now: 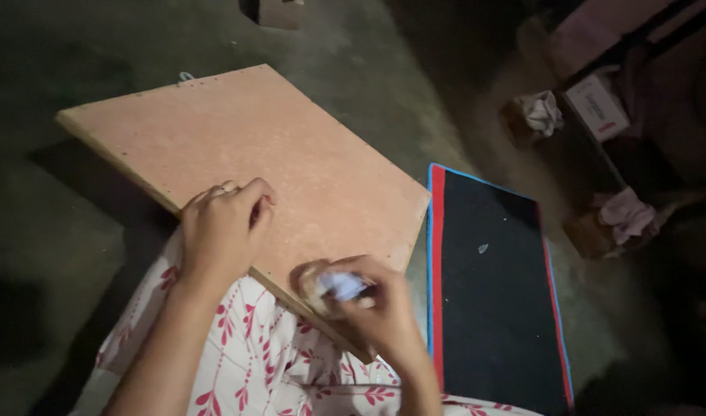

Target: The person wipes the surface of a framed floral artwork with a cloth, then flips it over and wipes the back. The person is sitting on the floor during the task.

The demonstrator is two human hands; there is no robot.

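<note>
A flat pinkish-brown board [276,146] lies across my lap over a white cloth with a red leaf print [268,362]. My left hand [226,227] rests on the board's near edge with its fingers curled inward, holding nothing that I can see. My right hand [368,304] is blurred near the board's lower corner. It is closed around a small pale blue and white object [344,285], which it presses against the board; I cannot tell what the object is.
A black mat with a red and blue border [495,285] lies on the dark floor to the right. Beyond it are crumpled pale cloths [544,112], a white box [597,104] and dim clutter. A small box [280,11] stands at the top.
</note>
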